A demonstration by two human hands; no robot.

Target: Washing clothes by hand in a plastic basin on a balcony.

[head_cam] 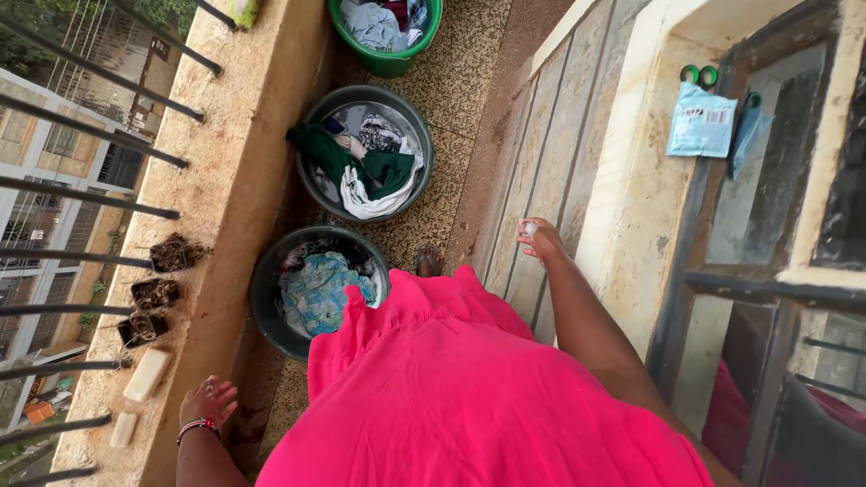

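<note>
I look down my bright pink dress [469, 388] on a narrow balcony. My left hand [207, 401], with a beaded bracelet at the wrist, hangs open beside the low concrete wall [234, 180], holding nothing. My right hand [539, 239] is stretched out toward the ribbed wall on the right, fingers curled on a small white bit. At my feet stands a dark basin [271, 298] with a light blue patterned cloth [320, 293] soaking in it. Beyond it is a grey basin [311, 126] with green, white and patterned clothes [365, 167].
A green bucket [388, 63] of laundry stands farthest away. On the wall ledge lie two pale soap bars [144, 374] and three small pots of soil [158, 293]. Metal railing bars [90, 194] run on the left. A blue sachet [701, 122] hangs by the window frame on the right.
</note>
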